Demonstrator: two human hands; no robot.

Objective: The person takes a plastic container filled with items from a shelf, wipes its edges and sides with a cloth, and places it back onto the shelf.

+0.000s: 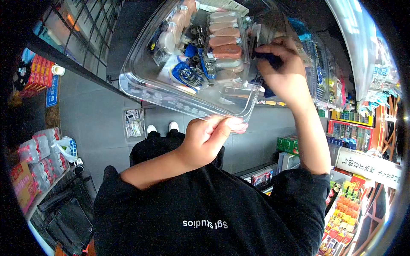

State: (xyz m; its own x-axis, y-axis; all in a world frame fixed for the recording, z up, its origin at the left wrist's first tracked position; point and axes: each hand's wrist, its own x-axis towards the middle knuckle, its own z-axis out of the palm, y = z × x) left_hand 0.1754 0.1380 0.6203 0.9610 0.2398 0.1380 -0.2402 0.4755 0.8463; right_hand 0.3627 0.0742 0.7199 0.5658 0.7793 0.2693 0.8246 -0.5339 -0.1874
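A clear plastic bin (pixel 188 106) is tilted in front of me, its near corner gripped by my left hand (pixel 209 137), thumb over the rim. Inside lies a row of wrapped oval items (pixel 226 51) in pink, beige and orange. Beside them are small metal pieces with blue parts (pixel 200 64), some on a white-and-blue card (pixel 181 73). More pale wrapped ovals (pixel 167 40) line the far left side. My right hand (pixel 284 70), slightly blurred, is at the bin's right side, fingers closed around a dark blue object (pixel 273 59) whose kind I cannot make out.
Packed goods (pixel 320 64) hang or stand to the right, beyond my right hand. A small clear box (pixel 134 123) sits on the grey floor left of my shoes. Bottled drinks (pixel 40 155) are stacked far left; colourful packets (pixel 348 209) fill a rack at lower right.
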